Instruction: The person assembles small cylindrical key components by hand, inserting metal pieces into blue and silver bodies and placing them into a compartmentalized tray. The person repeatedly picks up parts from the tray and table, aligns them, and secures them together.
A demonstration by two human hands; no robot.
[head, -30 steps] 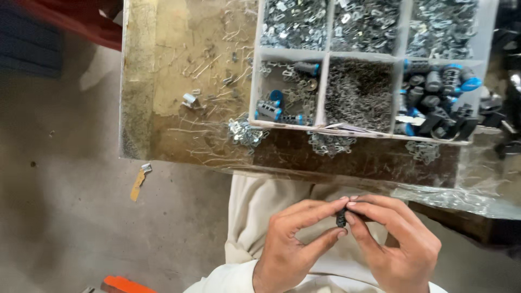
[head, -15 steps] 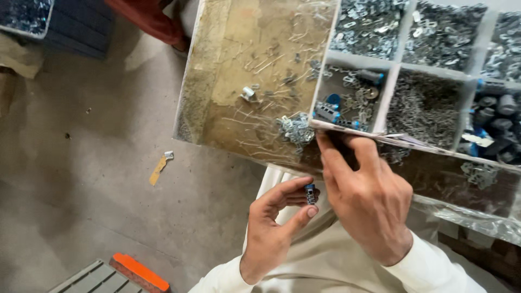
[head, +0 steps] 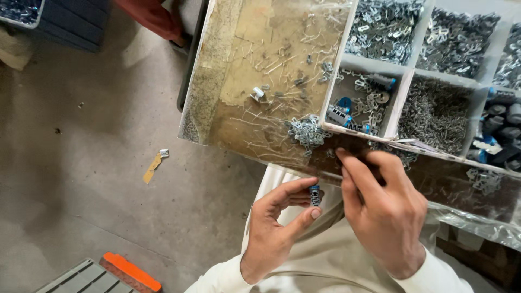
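Observation:
My left hand point(head: 274, 230) pinches a small dark cylinder with a blue top point(head: 315, 195) between thumb and fingers, held upright over my lap. My right hand point(head: 385, 209) reaches up to the near edge of the worktable point(head: 239, 108), its fingertips at the loose metal bits under the white divided tray point(head: 399, 95); whether it grips anything is hidden. A small heap of silver metal clips point(head: 306, 131) lies on the table just left of that hand.
The tray's compartments hold silver clips, thin metal pins point(head: 434, 116) and dark blue-capped cylinders point(head: 502, 133). A grey crate with an orange edge point(head: 116, 271) sits on the concrete floor at lower left. A tan scrap point(head: 153, 167) lies on the floor.
My right hand has let go of the small cylinder and moved up to the table edge. The left hand keeps the cylinder. My view has shifted left.

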